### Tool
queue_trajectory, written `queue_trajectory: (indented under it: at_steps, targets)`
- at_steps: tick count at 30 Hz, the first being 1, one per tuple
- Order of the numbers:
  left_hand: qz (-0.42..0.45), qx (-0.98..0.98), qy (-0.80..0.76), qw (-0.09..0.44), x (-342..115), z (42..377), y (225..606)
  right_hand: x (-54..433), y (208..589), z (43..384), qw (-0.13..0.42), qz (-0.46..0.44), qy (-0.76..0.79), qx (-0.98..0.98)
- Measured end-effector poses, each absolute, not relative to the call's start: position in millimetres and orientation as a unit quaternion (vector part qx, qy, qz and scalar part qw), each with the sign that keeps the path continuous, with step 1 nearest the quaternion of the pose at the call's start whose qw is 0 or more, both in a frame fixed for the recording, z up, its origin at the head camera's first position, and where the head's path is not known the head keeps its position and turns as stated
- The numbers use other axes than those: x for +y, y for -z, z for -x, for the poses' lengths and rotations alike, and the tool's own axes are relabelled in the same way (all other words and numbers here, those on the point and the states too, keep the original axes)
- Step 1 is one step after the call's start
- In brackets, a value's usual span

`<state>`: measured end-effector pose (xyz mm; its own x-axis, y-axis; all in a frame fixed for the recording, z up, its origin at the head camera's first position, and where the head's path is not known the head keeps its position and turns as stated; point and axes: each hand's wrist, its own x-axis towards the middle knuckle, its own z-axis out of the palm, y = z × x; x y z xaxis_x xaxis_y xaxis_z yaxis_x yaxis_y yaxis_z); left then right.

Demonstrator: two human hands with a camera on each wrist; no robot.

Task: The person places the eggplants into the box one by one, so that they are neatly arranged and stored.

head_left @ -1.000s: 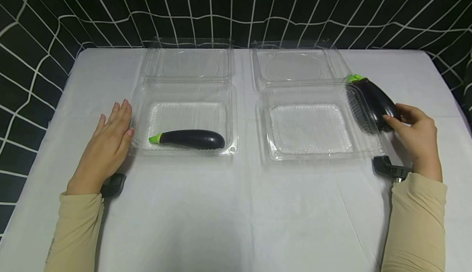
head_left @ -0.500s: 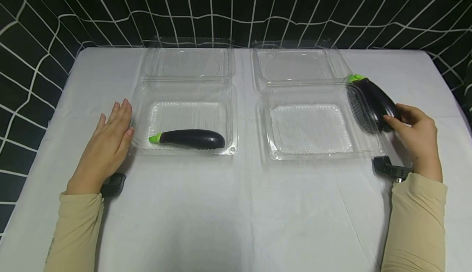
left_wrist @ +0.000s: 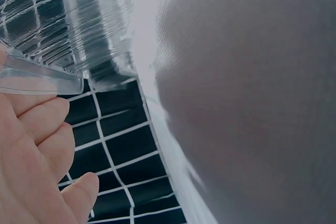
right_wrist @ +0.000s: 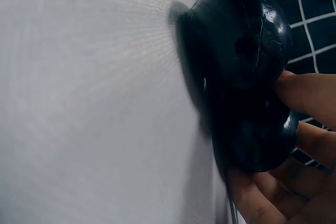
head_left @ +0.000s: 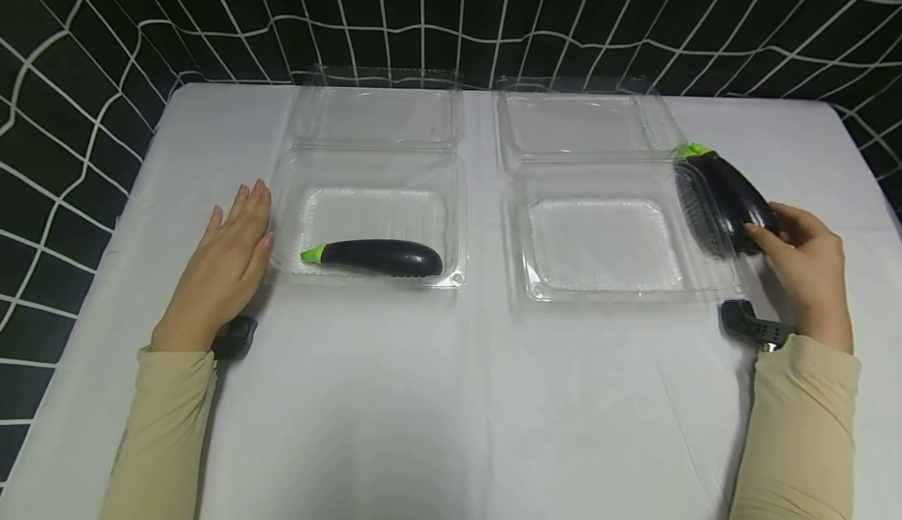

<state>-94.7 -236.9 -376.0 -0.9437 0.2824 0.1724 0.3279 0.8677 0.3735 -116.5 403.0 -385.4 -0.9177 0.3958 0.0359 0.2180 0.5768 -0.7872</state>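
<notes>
My left hand (head_left: 227,269) lies beside the left clear plastic clamshell box (head_left: 373,171), its extended fingers at the left wall; whether they press it, I cannot tell. Inside that box a dark eggplant (head_left: 384,258) with a green stem lies along the near side. My right hand (head_left: 810,269) grips the blunt lower end of another eggplant (head_left: 733,191) between thumb and fingers. It slants just right of the right clamshell box (head_left: 606,230), partly seen through the plastic. Two rounded dark bulges (right_wrist: 241,51) show in the right wrist view; whether they are separate eggplants is unclear.
Both boxes stand with their lids folded back toward the far edge of the white-covered table (head_left: 423,395). A black backdrop with white netting (head_left: 465,11) hangs behind and at the sides. Dark wrist mounts (head_left: 754,324) sit by the sleeves.
The head view has shifted slightly, so the scene sits a little farther right in the frame. Both hands, the boxes and the eggplants keep the same positions relative to each other.
</notes>
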Motion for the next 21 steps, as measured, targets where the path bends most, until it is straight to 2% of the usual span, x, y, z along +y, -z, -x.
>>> queue_trajectory:
  at_steps: [21]
  targets:
    - [0.161, -0.964, 0.204, 0.061, -234.8, 95.2, 375.0, 406.3, 387.8, 118.5, 0.094, 0.226, -0.414, -0.877]
